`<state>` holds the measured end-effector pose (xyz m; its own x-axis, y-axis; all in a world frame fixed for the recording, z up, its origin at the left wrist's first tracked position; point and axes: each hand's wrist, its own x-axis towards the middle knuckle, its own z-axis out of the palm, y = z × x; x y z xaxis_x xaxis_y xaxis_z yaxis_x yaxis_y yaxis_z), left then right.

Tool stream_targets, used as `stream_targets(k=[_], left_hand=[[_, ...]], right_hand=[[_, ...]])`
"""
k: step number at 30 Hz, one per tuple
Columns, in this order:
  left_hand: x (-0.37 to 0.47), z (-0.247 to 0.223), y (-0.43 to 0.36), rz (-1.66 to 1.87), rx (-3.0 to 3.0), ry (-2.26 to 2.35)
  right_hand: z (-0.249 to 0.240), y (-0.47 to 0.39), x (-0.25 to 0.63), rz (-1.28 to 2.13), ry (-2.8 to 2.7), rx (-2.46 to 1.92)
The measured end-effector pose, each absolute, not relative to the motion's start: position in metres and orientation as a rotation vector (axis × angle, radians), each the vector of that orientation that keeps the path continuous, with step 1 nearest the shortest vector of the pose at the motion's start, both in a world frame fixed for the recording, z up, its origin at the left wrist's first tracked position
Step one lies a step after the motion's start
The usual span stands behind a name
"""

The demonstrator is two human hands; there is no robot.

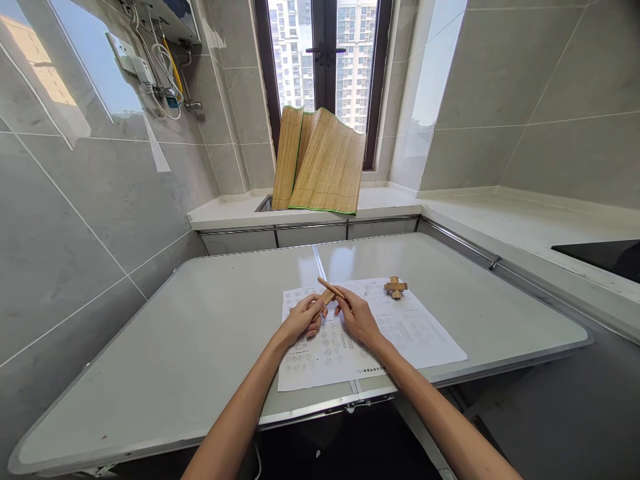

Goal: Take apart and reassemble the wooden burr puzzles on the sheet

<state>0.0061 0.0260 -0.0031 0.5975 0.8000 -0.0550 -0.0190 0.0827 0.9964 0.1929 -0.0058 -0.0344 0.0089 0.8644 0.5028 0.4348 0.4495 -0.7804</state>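
Note:
Above a printed paper sheet [420,340], my left hand [305,316] is closed round a wooden piece [328,296] that points up and to the right. My right hand [358,316] pinches a thin wooden stick [331,287], which lies across the upper end of that piece. The two hands are close together, with some left fingers curled underneath. On the sheet's upper right part sits an assembled wooden cross-shaped block [395,287], apart from both hands.
The sheet lies on a pale folding table [200,347] with a metal edge. Behind it, a bamboo mat [327,167] stands on the white counter [385,198] before the window. A black cooktop [605,257] is at the right, and a wall heater [170,20] hangs upper left.

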Motion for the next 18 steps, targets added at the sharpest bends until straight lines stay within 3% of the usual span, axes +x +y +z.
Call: stream_targets(k=[18], left_hand=[[0.0031, -0.0062, 0.0319, 0.714, 1.356, 0.746]], right_hand=[[-0.0347, -0.0062, 0.1933, 0.541, -1.612, -1.121]])
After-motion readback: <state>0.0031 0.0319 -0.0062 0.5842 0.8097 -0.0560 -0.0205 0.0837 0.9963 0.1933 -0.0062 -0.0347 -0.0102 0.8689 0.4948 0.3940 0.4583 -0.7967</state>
